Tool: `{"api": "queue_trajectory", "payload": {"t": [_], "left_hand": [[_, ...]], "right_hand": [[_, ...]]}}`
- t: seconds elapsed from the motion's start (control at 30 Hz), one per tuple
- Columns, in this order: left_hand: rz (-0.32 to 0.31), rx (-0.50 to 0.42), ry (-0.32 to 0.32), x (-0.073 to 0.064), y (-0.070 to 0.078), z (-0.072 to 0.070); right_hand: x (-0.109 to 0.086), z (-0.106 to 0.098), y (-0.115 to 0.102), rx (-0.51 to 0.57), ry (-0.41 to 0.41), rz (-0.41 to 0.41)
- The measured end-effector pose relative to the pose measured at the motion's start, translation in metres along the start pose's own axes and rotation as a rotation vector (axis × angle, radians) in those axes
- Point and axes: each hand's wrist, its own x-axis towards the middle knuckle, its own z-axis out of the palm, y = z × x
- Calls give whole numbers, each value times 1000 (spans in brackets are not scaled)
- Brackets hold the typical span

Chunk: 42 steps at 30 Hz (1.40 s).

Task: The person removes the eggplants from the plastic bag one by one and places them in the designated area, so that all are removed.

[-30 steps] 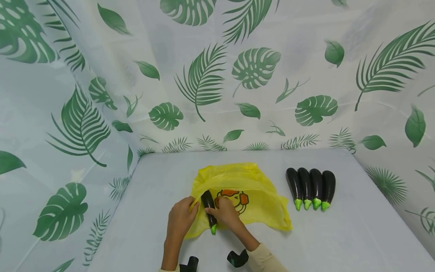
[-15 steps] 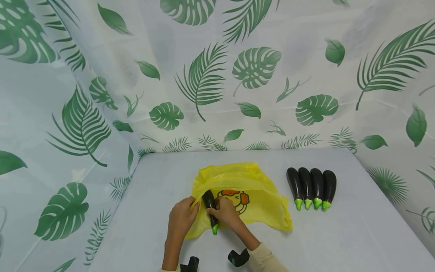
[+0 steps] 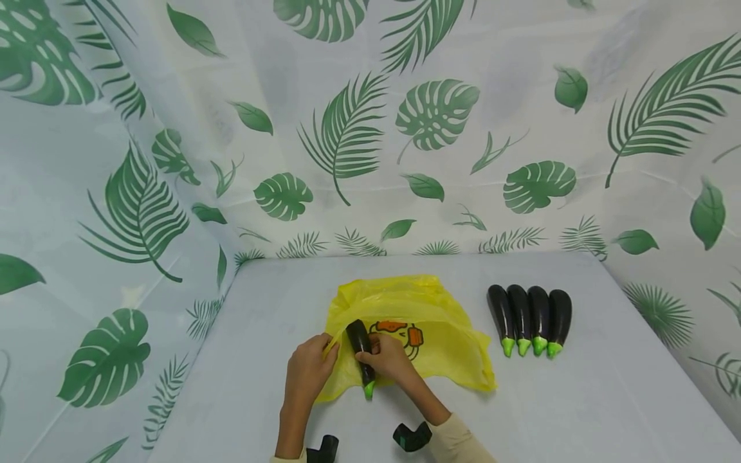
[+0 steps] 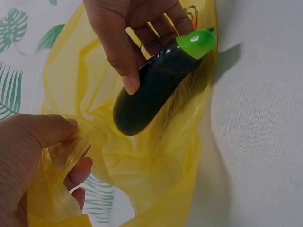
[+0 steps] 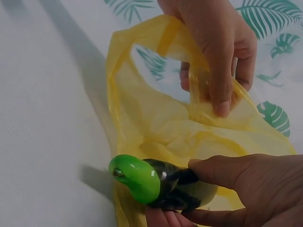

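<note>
My right hand [image 3: 390, 357] grips a dark eggplant with a green stem end [image 3: 359, 337], thumb on one side and fingers on the other. The eggplant [image 4: 156, 85] is tilted over a yellow plastic bag [image 3: 446, 360], its dark end toward the bag's opening. My left hand [image 3: 309, 370] pinches the bag's edge by a handle loop, thumb against fingers, as the right wrist view shows with the left hand [image 5: 220, 56] at the top. The bag lies spread on the table with an orange and black cartoon print on it.
Several more eggplants [image 3: 529, 318] lie side by side on the white table [image 3: 608, 399], right of the bag. Black wrist devices [image 3: 412, 437] show near both forearms. A leaf-printed sheet [image 3: 370, 141] stands behind and at the sides.
My right hand has shifted slightly right with the eggplant, which has turned a little. My left hand keeps its hold on the bag's edge almost unmoved.
</note>
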Motion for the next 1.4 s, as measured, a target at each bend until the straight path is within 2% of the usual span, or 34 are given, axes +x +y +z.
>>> {"api": "queue_trajectory", "payload": {"t": [0.23,0.57,0.8,1.13,1.23,1.4], "left_hand": [[-14,0,-3,0,1,-1],[18,1,26,-1,-1,2],[-3,3,5,-1,2,3],[-10,15,2,1,3,1],[-14,8,-10,0,2,1],[-32,6,-28,-1,2,0]], "right_hand": [[-2,-3,-1,25,-20,37],[-14,-14,-4,114,-92,99],[-26,-27,-12,94,-166,125],[-42,-60,-29,38,-360,74],[-49,-74,-36,9,-381,48],[-66,-101,-43,-42,-394,-57]]}}
